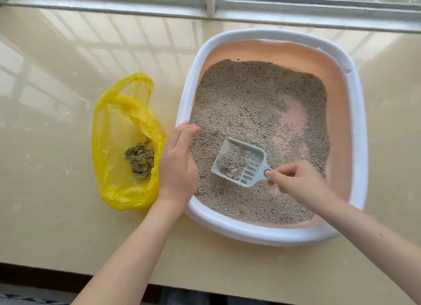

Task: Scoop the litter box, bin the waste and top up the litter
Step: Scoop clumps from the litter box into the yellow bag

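A litter box with a white rim and peach inside sits on the right, holding grey litter with a bare patch at the right. My right hand grips the handle of a pale blue slotted scoop, which holds a clump of litter just above the litter surface. My left hand lies with straight fingers over the box's left rim. A yellow plastic bag lies open to the left of the box, with a pile of scooped waste inside it.
Everything stands on a glossy beige sill. A window frame runs along the back. The sill's front edge drops off to a dark floor below.
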The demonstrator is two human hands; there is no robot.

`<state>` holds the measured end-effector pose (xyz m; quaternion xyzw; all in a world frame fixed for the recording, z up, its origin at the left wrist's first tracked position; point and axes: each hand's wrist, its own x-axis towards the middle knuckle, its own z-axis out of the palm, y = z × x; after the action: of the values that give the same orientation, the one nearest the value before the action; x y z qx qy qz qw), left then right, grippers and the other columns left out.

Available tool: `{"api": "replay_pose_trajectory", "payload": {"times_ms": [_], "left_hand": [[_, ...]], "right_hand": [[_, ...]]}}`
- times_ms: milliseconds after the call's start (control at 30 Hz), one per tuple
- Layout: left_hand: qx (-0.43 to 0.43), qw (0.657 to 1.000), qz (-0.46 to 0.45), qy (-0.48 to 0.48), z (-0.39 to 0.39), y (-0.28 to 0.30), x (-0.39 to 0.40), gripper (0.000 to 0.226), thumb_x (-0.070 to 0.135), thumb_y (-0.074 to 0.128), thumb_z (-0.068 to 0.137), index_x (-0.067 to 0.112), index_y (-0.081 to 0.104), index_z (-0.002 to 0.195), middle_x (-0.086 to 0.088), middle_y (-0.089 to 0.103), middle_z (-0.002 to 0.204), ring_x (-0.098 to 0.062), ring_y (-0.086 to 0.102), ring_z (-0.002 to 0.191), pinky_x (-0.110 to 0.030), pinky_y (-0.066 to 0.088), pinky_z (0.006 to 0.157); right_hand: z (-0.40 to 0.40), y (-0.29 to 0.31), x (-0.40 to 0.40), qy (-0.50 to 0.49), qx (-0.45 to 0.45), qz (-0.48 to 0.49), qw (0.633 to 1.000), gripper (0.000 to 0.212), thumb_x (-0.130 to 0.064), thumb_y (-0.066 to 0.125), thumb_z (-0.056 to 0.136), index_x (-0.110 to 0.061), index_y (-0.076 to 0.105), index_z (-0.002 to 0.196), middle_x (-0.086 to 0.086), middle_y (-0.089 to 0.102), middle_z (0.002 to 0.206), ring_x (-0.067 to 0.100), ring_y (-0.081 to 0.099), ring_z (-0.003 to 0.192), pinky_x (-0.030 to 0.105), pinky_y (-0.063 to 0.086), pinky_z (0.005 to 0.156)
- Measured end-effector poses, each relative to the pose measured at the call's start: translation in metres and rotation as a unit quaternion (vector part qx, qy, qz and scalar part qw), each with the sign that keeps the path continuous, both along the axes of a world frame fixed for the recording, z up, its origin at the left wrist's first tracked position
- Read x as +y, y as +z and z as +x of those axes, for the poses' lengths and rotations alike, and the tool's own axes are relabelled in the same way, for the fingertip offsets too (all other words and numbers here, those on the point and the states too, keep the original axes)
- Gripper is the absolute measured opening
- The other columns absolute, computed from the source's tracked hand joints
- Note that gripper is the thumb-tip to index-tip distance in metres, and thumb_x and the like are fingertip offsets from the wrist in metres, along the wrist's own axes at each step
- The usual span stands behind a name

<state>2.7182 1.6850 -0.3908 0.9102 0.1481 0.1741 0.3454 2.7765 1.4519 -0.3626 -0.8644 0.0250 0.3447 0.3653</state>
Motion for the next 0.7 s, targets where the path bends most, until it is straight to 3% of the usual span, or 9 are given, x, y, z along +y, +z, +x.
{"api": "replay_pose_trajectory", "payload": {"times_ms": [200,500,700], "left_hand": [[-0.002,1.0,0.008,-0.001,0.001,0.0,0.0,0.051,-0.011,0.033,0.078,0.005,0.06,0.118,-0.006,0.058,0.123,-0.015,0.046,0.126,-0.023,0.034,0.105],[0.004,1.0,0.006,-0.002,0.0,0.001,0.0,0.051,-0.011,0.033,0.08,0.006,0.059,0.121,-0.006,0.057,0.125,-0.014,0.045,0.126,-0.026,0.035,0.106],[0.001,1.0,0.007,-0.005,0.0,0.003,0.0,0.049,-0.012,0.035,0.081,0.006,0.059,0.12,-0.005,0.057,0.124,-0.014,0.045,0.126,-0.021,0.033,0.106]], "right_hand": [[0.013,0.004,0.001,-0.017,-0.019,-0.024,0.999,0.03,-0.038,0.064,0.088,-0.02,0.074,0.066,-0.001,0.059,0.05,0.01,0.037,0.039,0.021,0.03,0.045],[0.061,0.003,0.05,0.078,-0.072,-0.112,0.988,0.029,-0.028,0.062,0.089,-0.01,0.073,0.069,0.005,0.052,0.055,0.013,0.031,0.042,0.02,0.025,0.042],[0.053,-0.014,0.091,0.085,-0.049,-0.043,0.994,0.029,-0.026,0.06,0.09,-0.007,0.073,0.073,-0.002,0.047,0.049,0.01,0.029,0.039,0.019,0.025,0.04]]}}
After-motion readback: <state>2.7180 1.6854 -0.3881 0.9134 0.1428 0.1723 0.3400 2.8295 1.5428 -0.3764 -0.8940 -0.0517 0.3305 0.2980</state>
